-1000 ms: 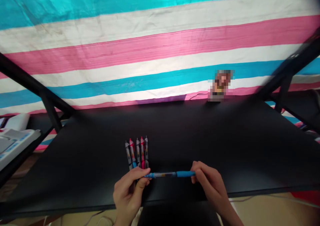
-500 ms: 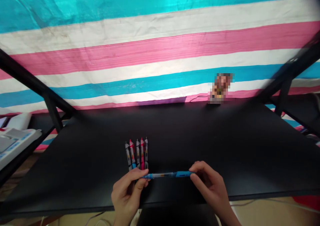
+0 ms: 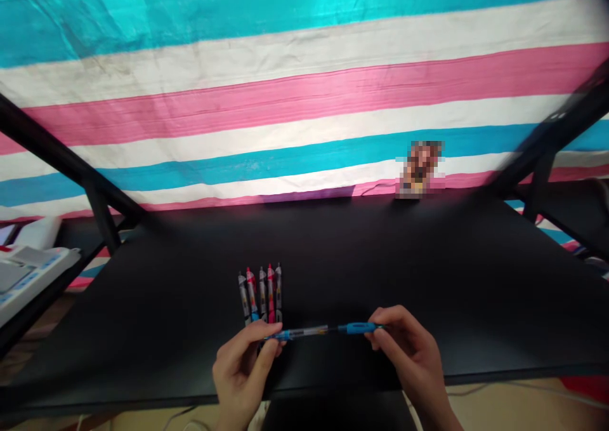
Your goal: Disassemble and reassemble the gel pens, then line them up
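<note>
A pen is held level above the near part of the desk, its two parts pulled apart. My left hand (image 3: 247, 361) is closed, thumb and fingers pinching the blue end of the clear pen barrel (image 3: 307, 332). Between finger and thumb, my right hand (image 3: 406, 348) grips the tip end of the blue pen grip (image 3: 358, 328). A thin dark length, seemingly the refill, spans the short gap between the two parts. Just beyond my left hand lie several pens (image 3: 252, 291) side by side, with black and red tops; their lower ends are partly hidden by that hand.
The black desk (image 3: 428, 259) stretches out under both hands. A pixelated upright object (image 3: 419, 171) stands at its back edge before a striped sheet (image 3: 285, 120). Black slanted frame bars (image 3: 61, 145) rise at both sides. At far left is a white device (image 3: 38, 272).
My right hand has moved right with the blue grip, opening a gap between it and the clear barrel. My left hand has stayed almost in place.
</note>
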`<state>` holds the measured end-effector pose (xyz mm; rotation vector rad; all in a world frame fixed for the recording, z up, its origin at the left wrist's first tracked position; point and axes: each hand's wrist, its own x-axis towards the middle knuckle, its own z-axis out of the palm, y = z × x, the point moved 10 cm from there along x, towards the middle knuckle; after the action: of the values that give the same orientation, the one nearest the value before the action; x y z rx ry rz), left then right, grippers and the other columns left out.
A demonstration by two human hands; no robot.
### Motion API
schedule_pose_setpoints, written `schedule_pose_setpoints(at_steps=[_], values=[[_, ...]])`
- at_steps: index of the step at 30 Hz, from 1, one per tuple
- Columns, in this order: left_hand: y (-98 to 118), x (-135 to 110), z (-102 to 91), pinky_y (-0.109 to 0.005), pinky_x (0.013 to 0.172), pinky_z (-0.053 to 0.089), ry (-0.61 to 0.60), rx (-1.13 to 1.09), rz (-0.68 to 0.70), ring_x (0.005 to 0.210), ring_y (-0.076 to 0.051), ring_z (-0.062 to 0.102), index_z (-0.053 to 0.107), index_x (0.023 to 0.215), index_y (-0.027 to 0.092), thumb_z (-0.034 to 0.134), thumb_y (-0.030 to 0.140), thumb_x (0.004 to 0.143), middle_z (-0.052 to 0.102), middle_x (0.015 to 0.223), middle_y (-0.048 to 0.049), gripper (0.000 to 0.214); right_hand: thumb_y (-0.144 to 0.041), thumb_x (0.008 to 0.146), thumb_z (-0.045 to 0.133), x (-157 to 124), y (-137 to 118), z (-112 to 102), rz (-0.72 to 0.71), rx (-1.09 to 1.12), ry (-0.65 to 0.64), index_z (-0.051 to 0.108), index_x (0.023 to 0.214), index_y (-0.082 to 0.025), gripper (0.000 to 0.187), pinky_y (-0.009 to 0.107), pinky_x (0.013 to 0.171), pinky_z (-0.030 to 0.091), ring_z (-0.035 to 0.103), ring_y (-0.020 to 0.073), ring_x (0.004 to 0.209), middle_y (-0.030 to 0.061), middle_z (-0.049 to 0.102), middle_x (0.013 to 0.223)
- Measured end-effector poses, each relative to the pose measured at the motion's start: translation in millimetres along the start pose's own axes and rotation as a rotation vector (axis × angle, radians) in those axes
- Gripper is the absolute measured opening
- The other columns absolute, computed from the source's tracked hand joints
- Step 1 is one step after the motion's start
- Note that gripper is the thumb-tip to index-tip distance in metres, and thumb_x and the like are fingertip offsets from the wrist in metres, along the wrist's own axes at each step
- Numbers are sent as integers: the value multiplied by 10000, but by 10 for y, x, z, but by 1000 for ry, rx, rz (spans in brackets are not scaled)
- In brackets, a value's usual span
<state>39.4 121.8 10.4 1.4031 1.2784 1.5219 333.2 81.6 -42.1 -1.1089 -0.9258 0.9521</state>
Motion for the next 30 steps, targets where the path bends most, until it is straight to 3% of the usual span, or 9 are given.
schedule_pose_setpoints(at_steps=[7,12,30], values=[[-66,-18,-88,-210,567,589,82,-97,-47,592,-134,684,842,865,179,820,287,853,745,785,-48,112,-331,1012,694,49,-91,-182,-136,174,70,729,989,-278,67,299,599,505,588,172,676,9,610,791],[-103,-36,-97,-204,582,590,112,-114,-83,598,-125,681,841,854,181,830,284,840,741,807,-44,105,-296,1018,691,39,-116,-191,-165,211,86,740,997,-267,60,296,603,492,569,166,681,9,596,771],[8,-3,-35,-227,574,601,12,-43,42,559,-129,684,842,895,187,787,280,895,770,799,-53,108,-326,1023,682,26,-183,-99,-180,162,34,714,962,-262,94,302,587,480,559,176,667,3,570,722]])
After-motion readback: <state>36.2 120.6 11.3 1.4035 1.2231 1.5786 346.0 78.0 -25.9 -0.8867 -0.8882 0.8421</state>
